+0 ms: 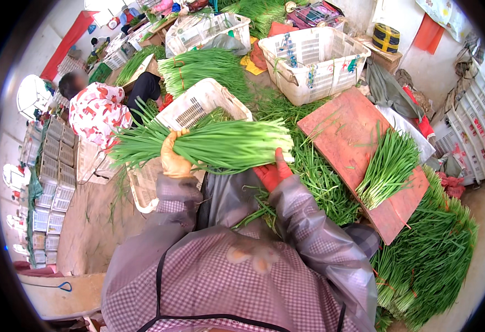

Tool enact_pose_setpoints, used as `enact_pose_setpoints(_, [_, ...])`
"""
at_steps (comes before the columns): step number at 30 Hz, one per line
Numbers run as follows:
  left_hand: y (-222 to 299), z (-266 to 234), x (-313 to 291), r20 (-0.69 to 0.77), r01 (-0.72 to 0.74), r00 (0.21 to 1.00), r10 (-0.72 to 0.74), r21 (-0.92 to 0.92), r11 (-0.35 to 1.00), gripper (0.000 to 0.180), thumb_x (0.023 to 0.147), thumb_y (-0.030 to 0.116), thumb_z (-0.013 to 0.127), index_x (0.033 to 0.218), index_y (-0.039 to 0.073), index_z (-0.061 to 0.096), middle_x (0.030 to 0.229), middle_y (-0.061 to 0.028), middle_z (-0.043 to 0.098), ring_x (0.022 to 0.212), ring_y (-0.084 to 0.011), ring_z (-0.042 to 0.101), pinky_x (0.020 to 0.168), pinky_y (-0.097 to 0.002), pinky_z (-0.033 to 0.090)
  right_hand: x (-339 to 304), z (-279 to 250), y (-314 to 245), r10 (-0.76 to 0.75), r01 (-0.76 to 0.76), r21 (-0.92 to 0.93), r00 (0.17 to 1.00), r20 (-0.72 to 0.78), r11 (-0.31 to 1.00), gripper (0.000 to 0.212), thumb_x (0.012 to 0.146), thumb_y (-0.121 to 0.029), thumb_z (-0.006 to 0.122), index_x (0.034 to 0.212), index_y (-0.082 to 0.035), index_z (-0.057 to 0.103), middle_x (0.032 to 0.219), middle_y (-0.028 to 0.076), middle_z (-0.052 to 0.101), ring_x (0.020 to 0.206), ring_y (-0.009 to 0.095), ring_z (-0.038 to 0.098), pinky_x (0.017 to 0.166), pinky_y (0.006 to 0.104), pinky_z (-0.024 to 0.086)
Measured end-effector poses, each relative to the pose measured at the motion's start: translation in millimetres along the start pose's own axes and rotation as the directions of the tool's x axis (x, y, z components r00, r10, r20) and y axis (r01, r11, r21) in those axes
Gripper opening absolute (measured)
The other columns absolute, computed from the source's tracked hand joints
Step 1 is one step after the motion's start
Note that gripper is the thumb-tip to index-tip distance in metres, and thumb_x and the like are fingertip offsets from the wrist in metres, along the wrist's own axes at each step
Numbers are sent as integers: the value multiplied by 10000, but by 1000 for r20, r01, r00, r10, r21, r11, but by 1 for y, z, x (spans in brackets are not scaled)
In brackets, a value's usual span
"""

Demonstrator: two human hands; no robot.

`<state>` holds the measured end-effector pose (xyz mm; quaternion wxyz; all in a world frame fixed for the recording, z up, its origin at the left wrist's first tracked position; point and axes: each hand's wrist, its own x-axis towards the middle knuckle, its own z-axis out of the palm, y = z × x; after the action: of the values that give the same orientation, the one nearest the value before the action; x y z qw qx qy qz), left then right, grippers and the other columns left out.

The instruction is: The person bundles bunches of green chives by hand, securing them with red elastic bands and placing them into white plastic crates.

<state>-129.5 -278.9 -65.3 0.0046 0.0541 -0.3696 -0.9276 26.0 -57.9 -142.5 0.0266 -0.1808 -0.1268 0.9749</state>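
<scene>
A thick bunch of green chives (228, 146) lies across in front of me, leaf tips to the left and pale stem ends to the right. My left hand (176, 156), in a tan glove, is wrapped round the leafy part. At the stem end, my right hand (274, 172) in a red glove grips the bunch from below, its thumb up against the stalks. Just beyond the bunch sits a white plastic crate (201, 91). A smaller bunch of chives (391, 166) rests on a reddish board (334, 124) to my right.
Loose chives (328, 185) lie beside the board, and tied bundles (436, 254) are piled at the right. A large white crate (323, 66) and more bundles (206, 69) stand ahead. A person (96, 110) in a patterned top sits at the left, near stacked crates (54, 160).
</scene>
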Motion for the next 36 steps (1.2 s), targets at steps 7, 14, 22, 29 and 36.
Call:
enact_pose_setpoints(7, [48, 37, -94, 760, -158, 649, -45, 192, 969, 231, 861, 134, 652, 1080, 99, 587, 1115, -86, 544, 1304, -347, 372, 1087, -558, 281, -5, -14, -3, -51, 21, 217, 989, 136, 976, 708, 857, -510, 607, 1368, -56, 422, 1377, 144, 485, 1257, 328, 466, 1072, 520, 359])
enact_pose_setpoints(14, [101, -12, -75, 761, -310, -230, -606, 533, 787, 526, 949, 447, 486, 1268, 36, 562, 1473, -181, 348, 1465, -260, 8, 1137, -486, -89, -2, -52, 7, 70, -77, 17, 969, 238, 997, 698, 886, -489, 585, 1393, -47, 403, 1411, 134, 460, 1286, 331, 441, 1102, 519, 312])
enact_pose_setpoints(22, [118, -37, -113, 527, -34, -123, -841, 844, 535, 499, 875, 360, 633, 1242, 27, 576, 1422, -184, 434, 1395, -260, 293, 1152, -469, -22, 11, -47, -5, 85, -84, -10, 976, 202, 996, 734, 869, -453, 634, 1436, -77, 360, 1454, 109, 412, 1323, 295, 400, 1136, 457, 265])
enact_pose_setpoints(29, [130, -85, -42, 698, 689, -169, -696, 588, 423, 483, 914, 297, 624, 1294, 19, 513, 1357, -194, 490, 1281, -283, 452, 1060, -397, 376, 19, -41, -16, -9, 38, -78, 936, 352, 996, 793, 832, -434, 685, 1472, -147, 315, 1483, 80, 372, 1339, 289, 375, 1135, 459, 265])
enact_pose_setpoints(36, [62, -14, 43, 284, -85, 627, -726, 951, 299, 605, 981, 492, 419, 1241, -40, 542, 1226, -173, 606, 1175, -226, 556, 1055, -349, 361, 16, -23, -31, -2, 82, -264, 956, 292, 961, 781, 831, -415, 689, 1462, -127, 330, 1466, 95, 397, 1326, 307, 393, 1123, 471, 283])
